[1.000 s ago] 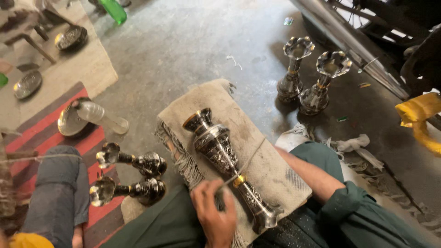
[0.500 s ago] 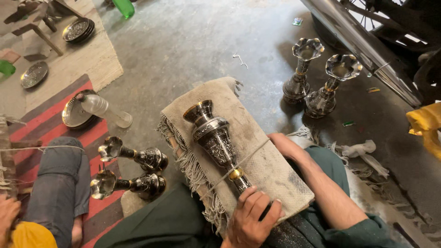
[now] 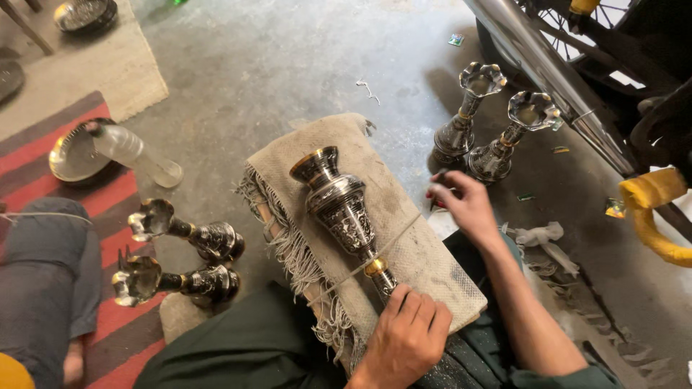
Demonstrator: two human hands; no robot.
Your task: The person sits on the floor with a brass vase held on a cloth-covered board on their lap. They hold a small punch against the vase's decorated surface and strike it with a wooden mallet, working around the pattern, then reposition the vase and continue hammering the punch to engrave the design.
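- Dark engraved metal forms the vase (image 3: pixel 341 209), a flared gold-rimmed mouth at the far end, a patterned swelling body, a narrow neck with a brass band near the person.
- It lies on its side on a beige fringed cloth (image 3: pixel 404 216) across the lap, a thin string crossing its neck.
- Left hand (image 3: pixel 407 338) is curled over the vase's near end, gripping it.
- Right hand (image 3: pixel 465 204) pinches a small red-tipped tool beside the cloth, near two upright vases (image 3: pixel 476 137).
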